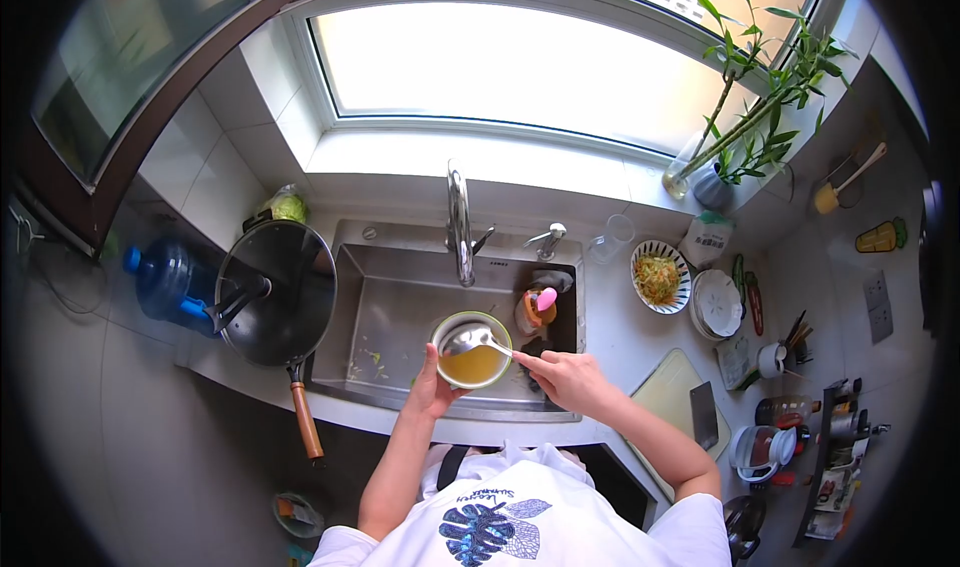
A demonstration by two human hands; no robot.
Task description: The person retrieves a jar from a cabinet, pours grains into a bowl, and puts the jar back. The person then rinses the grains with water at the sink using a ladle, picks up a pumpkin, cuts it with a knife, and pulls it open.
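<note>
Over the front edge of the steel sink (385, 317), a bowl (470, 367) with a green rim holds yellowish-brown liquid. My left hand (432, 385) grips the bowl's left side, thumb up along the rim. A metal spoon (470, 339) lies across the top of the bowl, its head at the liquid. Its handle runs right into my right hand (562, 379), whose fingers are closed on it.
A tall faucet (459, 222) rises behind the bowl. At the left stand a lidded pan (280, 307) and a blue water jug (165, 282). To the right are a plate of shredded food (658, 278), stacked plates (717, 302), and a cutting board (665, 397) with a cleaver (704, 415).
</note>
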